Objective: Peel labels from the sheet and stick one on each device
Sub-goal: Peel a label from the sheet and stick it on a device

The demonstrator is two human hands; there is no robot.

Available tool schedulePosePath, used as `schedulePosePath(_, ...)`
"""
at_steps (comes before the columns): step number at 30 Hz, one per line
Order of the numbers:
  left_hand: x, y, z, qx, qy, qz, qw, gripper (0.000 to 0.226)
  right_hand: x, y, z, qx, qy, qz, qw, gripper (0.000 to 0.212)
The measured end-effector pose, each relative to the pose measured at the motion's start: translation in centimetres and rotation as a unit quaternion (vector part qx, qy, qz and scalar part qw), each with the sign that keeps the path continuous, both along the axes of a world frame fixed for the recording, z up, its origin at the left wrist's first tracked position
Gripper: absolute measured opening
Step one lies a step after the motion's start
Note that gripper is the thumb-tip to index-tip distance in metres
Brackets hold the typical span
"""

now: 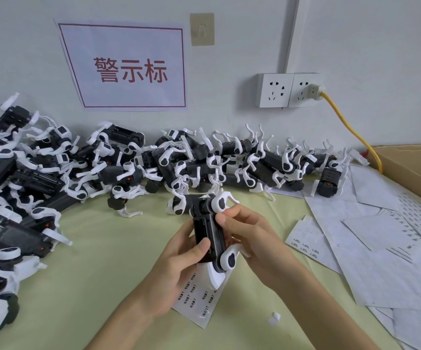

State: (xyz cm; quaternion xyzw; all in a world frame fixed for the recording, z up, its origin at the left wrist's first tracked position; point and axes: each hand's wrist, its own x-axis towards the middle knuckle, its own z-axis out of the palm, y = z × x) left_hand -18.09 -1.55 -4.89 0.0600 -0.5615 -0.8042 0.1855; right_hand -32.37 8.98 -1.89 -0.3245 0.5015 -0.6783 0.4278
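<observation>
assembly workshop: heaped devices (153,162), label sheets (371,253)

Device (208,233) glossy black-white plastic; label sheet (199,303) matt paper.

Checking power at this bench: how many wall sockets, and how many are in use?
2. The white wall socket plate on the left has nothing plugged in; the white wall socket plate to its right holds the plug of the yellow cable.

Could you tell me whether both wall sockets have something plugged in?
No, only the right socket holds a plug; the left socket is free.
</observation>
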Motion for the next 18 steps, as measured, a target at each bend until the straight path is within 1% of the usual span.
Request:
schedulePosePath(4,0.08,-0.15,0.09,0.004,0.011,-0.025,1.0,0.045,-0.12,0.05,-0.11,0.01,-0.004,0.007,1.0,0.015)
schedulePosePath(8,0.12,-0.19,0.18,0.014,0.021,-0.026,0.999,0.043,-0.06,0.06,0.01,0.003,-0.015,0.01,1.0,0.019)
schedulePosePath(12,0.03,-0.07,0.18,0.014,0.019,-0.024,0.999,0.044,0.14,-0.09,0.16,-0.006,0.018,-0.02,1.0,0.018)
schedulePosePath(14,-0.01,0.04,0.21,0.018,0.018,-0.02,0.999,0.044,0.25,-0.15,0.16,-0.008,0.033,-0.027,0.999,0.014)
schedulePosePath(16,0.03,0.06,0.3,0.025,0.016,-0.011,0.999,0.046,0.36,-0.21,0.13,-0.008,0.038,-0.028,0.999,0.008)
schedulePosePath(18,0.09,0.0,0.4,0.025,0.012,-0.004,1.0,0.046,0.37,-0.29,0.07,-0.015,0.037,-0.03,0.999,0.008)
